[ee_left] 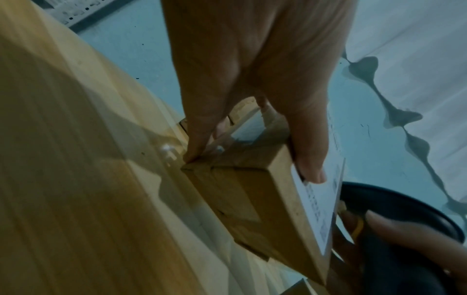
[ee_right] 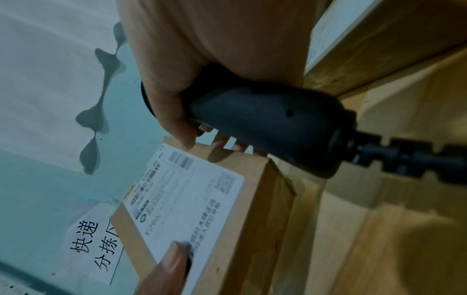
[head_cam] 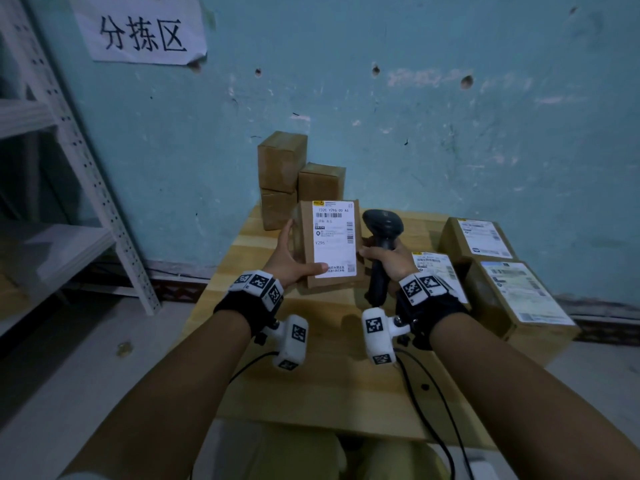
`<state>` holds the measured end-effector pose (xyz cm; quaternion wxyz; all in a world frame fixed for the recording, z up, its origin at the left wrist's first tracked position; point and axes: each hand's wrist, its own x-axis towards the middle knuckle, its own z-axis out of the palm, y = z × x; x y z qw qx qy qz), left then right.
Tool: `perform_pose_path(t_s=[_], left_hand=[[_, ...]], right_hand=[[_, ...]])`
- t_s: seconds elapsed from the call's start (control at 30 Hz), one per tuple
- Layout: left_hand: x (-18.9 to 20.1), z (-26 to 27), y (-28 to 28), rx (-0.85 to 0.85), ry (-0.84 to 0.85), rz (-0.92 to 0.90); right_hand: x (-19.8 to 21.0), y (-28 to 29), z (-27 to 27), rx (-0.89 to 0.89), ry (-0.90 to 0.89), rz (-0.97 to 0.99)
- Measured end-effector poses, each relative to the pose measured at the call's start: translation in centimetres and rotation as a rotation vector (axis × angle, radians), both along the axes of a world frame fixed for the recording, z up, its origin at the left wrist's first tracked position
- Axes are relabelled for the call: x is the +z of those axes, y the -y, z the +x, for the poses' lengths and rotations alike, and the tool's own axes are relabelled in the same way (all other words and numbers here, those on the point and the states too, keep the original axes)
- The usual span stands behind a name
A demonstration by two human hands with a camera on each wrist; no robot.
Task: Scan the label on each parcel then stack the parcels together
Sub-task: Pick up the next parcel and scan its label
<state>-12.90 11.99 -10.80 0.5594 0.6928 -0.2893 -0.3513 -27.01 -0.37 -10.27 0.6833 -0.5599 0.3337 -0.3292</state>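
My left hand (head_cam: 294, 258) grips a small brown parcel (head_cam: 330, 244) upright above the wooden table (head_cam: 311, 382), thumb on its white label (head_cam: 335, 237), which faces me. The left wrist view shows the same parcel (ee_left: 255, 201) with the thumb (ee_left: 310, 159) on the label's edge and the fingers behind it. My right hand (head_cam: 388, 259) holds a black barcode scanner (head_cam: 381, 244) by its handle, right beside the parcel. In the right wrist view the scanner handle (ee_right: 265, 123) sits in my curled fingers, with the parcel's label (ee_right: 184, 201) just below.
Three plain brown boxes (head_cam: 298, 178) are piled at the table's far edge against the blue wall. Labelled parcels (head_cam: 516, 292) lie on the right side of the table. The scanner's cable (head_cam: 429, 410) runs off the near edge. A metal shelf (head_cam: 86, 161) stands at left.
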Motion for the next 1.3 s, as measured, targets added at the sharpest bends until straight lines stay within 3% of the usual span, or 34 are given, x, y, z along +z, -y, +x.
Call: perform_pose_path(t_s=[0.37,0.57,0.73,0.93,1.3], left_hand=[[-1.8,0.1,0.2,0.104,-0.003,-0.011],[-2.9,0.2,1.5,0.332,0.086,0.076],[-2.4,0.6,1.8,0.354,0.121,0.192],[-2.6,0.1,1.6,0.339,0.169,0.21],[-2.2,1.3,1.8,0.308,0.193,0.374]], right_hand=[[0.0,-0.3,0.7,0.052,0.043,0.081],[0.5,-0.9,0.7,0.111,-0.018,-0.013],[1.7,-1.5,-0.5,0.27,-0.038,0.014],[3.5,-1.9,-1.1,0.331,-0.101,-0.104],[3.5,-3.6,-3.3,0.236,-0.143,-0.122]])
